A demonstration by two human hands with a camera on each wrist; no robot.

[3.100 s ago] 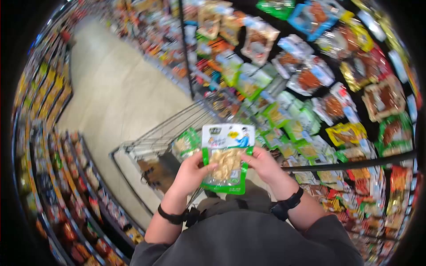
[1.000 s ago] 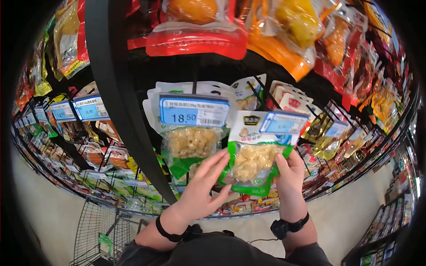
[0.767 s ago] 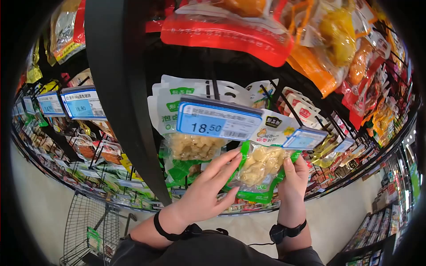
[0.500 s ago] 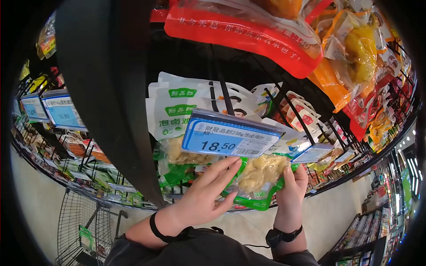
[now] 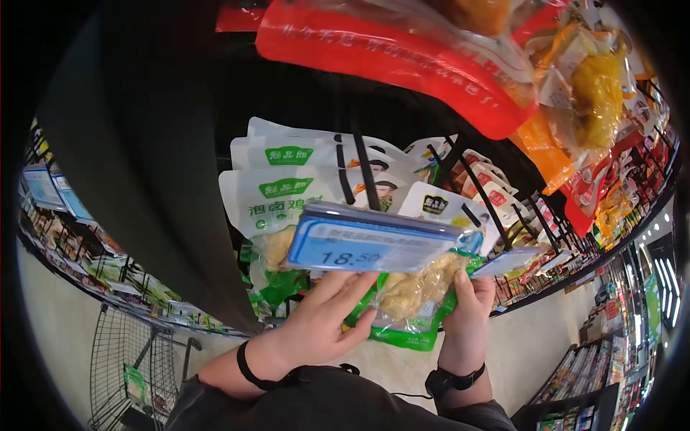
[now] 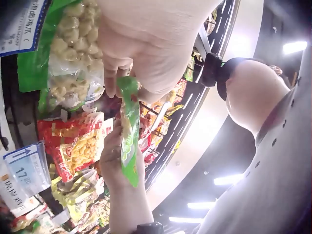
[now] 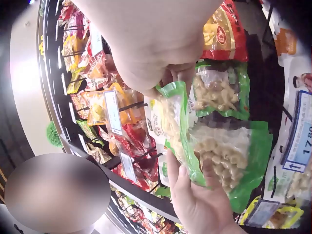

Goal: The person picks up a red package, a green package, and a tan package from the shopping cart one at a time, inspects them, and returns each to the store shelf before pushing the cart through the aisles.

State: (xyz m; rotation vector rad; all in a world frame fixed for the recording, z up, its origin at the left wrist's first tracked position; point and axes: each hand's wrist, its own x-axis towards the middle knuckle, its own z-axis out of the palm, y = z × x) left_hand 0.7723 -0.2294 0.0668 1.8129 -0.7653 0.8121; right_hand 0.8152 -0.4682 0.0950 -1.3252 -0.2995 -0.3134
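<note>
With pinching fingers of left hand (image 5: 322, 320) and right hand (image 5: 467, 314), holds by opposite edges the green-edged packet (image 5: 412, 291), partly behind the blue price tag (image 5: 374, 246), likely light, pliable and slippery, best gripped by flat side seals.

Price tags (image 5: 374, 248) and a shopping cart (image 5: 115, 359) show a supermarket.

"18.50" on price tag (image 5: 381, 246); "17.80" on second tag (image 6: 27, 171); "冠品郎", "泡卤鸡" on white pack (image 5: 277, 197).
</note>
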